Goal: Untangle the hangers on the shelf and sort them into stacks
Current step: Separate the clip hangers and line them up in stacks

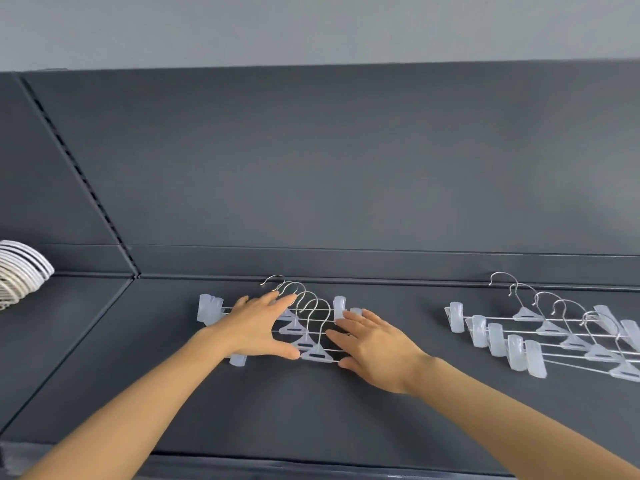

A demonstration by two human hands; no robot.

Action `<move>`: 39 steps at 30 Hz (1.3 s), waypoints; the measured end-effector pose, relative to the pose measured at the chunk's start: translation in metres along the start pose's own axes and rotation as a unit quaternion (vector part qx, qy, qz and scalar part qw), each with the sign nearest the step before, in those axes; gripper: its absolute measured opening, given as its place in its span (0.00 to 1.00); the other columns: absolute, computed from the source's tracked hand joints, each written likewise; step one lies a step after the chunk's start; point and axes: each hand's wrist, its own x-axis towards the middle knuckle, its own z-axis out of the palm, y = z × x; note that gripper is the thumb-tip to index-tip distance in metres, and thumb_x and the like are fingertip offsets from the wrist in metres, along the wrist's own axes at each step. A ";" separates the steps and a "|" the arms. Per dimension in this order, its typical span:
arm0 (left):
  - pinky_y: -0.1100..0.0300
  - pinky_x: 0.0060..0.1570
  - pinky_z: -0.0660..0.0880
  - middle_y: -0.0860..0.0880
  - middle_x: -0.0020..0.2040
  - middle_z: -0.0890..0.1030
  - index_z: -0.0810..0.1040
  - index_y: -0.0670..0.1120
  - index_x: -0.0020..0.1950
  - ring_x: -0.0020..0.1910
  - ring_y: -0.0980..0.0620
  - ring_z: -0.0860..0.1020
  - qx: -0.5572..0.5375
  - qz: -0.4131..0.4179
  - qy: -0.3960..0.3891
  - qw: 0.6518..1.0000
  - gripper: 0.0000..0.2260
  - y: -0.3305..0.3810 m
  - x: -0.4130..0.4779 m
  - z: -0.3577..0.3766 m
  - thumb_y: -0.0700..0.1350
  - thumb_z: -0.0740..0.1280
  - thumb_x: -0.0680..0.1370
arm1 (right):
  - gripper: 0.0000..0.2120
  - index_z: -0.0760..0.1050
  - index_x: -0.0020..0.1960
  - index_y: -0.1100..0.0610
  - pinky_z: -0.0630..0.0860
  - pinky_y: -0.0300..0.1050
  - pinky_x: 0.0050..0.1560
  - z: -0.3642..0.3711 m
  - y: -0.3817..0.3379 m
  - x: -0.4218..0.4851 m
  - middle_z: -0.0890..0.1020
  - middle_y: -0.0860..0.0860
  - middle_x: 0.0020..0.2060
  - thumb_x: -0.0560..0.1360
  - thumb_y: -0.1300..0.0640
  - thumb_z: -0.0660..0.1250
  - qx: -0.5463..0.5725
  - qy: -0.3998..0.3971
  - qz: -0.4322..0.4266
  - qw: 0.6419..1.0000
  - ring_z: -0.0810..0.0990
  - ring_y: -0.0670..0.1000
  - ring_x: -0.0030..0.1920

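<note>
Both bare hands lie flat on the stack of clip hangers [308, 344], gripping nothing. The left hand [254, 329] covers the stack's left half, its fingers [280, 301] straight and spread, with tips at the wire hooks [311, 303] and the thumb stretched towards the nearest hanger's centre piece. The right hand [377, 351] presses the stack's right half, fingers straight and slightly apart, its thumb at the nearest wire bar. Under the stack runs the dark grey shelf [311, 417]. Well right of the stack lies a fanned row of clip hangers [554, 336]. Far left of the stack sits a pile of white hangers [20, 268].
</note>
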 end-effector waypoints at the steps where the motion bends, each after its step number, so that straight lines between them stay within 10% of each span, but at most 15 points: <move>1: 0.50 0.73 0.47 0.50 0.79 0.48 0.45 0.55 0.78 0.77 0.47 0.49 -0.002 -0.001 0.003 1.000 0.47 0.001 0.001 0.000 0.66 0.69 0.69 | 0.22 0.75 0.61 0.52 0.74 0.53 0.62 0.001 0.001 -0.002 0.80 0.51 0.55 0.70 0.45 0.70 0.002 0.001 -0.001 1.000 0.77 0.55 0.61; 39: 0.50 0.71 0.59 0.51 0.78 0.48 0.44 0.57 0.77 0.75 0.46 0.55 -0.001 0.051 0.023 0.998 0.48 0.132 0.041 0.022 0.68 0.68 0.67 | 0.20 0.74 0.60 0.56 0.77 0.48 0.58 -0.009 0.062 -0.123 0.79 0.52 0.58 0.69 0.63 0.70 0.007 0.017 0.104 0.994 0.77 0.56 0.62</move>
